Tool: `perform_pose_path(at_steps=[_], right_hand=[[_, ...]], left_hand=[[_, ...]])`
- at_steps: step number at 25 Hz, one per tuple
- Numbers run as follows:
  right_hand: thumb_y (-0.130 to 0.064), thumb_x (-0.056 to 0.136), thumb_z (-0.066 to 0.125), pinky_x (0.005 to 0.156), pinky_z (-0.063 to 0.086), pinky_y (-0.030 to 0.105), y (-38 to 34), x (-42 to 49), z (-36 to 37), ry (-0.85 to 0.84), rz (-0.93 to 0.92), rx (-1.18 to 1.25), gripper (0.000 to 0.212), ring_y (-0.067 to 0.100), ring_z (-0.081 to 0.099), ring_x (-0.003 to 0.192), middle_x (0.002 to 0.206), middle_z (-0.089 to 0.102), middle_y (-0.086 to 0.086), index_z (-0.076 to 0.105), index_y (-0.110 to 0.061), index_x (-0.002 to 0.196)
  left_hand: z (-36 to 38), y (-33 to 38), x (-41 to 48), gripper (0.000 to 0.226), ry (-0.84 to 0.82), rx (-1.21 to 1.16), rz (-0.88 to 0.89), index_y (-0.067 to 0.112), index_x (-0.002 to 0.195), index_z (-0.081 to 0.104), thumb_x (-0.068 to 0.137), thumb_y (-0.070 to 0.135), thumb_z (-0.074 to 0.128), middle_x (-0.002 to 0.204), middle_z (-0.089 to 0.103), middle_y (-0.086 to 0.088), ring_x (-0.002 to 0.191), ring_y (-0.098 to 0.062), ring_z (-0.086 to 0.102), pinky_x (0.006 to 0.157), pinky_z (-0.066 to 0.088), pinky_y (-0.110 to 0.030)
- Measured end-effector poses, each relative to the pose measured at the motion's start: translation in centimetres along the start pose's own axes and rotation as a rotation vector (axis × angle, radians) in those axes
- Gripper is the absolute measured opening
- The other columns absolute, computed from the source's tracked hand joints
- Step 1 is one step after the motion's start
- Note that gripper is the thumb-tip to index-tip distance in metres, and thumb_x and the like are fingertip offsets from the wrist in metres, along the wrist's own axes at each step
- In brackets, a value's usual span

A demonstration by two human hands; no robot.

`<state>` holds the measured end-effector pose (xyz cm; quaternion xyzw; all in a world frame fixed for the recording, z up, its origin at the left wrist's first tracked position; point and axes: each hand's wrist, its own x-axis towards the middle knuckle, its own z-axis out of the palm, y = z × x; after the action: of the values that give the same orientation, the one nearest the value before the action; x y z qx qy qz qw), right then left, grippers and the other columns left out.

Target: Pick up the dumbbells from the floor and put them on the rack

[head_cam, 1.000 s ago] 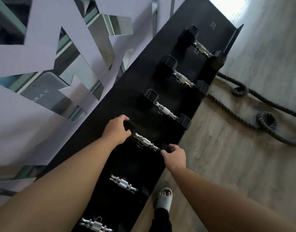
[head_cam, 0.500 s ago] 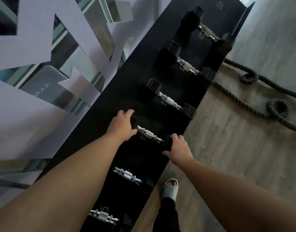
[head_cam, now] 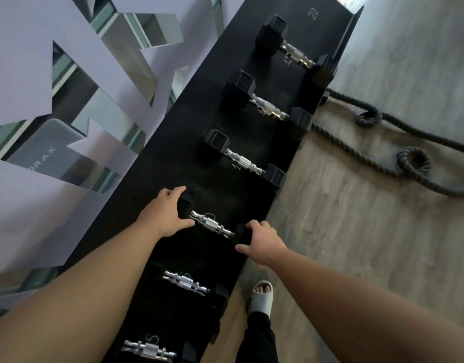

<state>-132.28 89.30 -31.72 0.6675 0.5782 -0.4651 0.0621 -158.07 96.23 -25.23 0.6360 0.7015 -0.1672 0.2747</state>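
We cup the left hand (head_cam: 165,215) and right hand (head_cam: 262,241) over the two heads of the dumbbell (head_cam: 211,224), seating it square on the rack (head_cam: 252,195), between nearer and farther neighbours.

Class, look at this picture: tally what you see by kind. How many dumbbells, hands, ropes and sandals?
Dumbbells on the rack: 6
Hands: 2, left hand, right hand
Ropes: 1
Sandals: 1
Total: 10
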Motion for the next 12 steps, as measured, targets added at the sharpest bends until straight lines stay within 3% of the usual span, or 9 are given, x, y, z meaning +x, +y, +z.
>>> perform_pose_path(at_steps=[4,8,12], right_hand=[[-0.046,0.092,0.064,0.107,0.046,0.042,0.8,-0.9,-3.2,0.023,-0.004,-0.037,0.063,0.029,0.045,0.134,0.145,0.048,0.007,0.045,-0.022,0.148],[-0.042,0.094,0.062,0.104,0.047,0.04,0.4,-2.3,-7.3,0.068,-0.067,-0.086,0.058,0.028,0.045,0.134,0.143,0.05,0.005,0.047,-0.023,0.146],[-0.043,0.093,0.063,0.101,0.05,0.04,-0.7,-4.4,-11.4,0.116,-0.174,-0.112,0.056,0.026,0.049,0.129,0.14,0.053,0.003,0.049,-0.025,0.144]], left_hand=[[-1.0,0.2,-1.3,0.091,0.02,0.007,0.025,0.03,0.159,0.029,0.085,0.061,0.07,0.161,0.033,-0.002,0.137,-0.028,0.048,0.1,0.052,-0.046],[-3.2,0.5,-4.4,0.075,0.097,-0.011,0.012,0.028,0.15,0.044,0.087,0.06,0.068,0.148,0.046,0.002,0.128,-0.024,0.053,0.095,0.053,-0.042],[-5.1,2.4,-8.5,0.068,0.177,-0.079,-0.059,0.028,0.145,0.048,0.088,0.06,0.066,0.142,0.049,0.003,0.124,-0.023,0.054,0.092,0.052,-0.041]])
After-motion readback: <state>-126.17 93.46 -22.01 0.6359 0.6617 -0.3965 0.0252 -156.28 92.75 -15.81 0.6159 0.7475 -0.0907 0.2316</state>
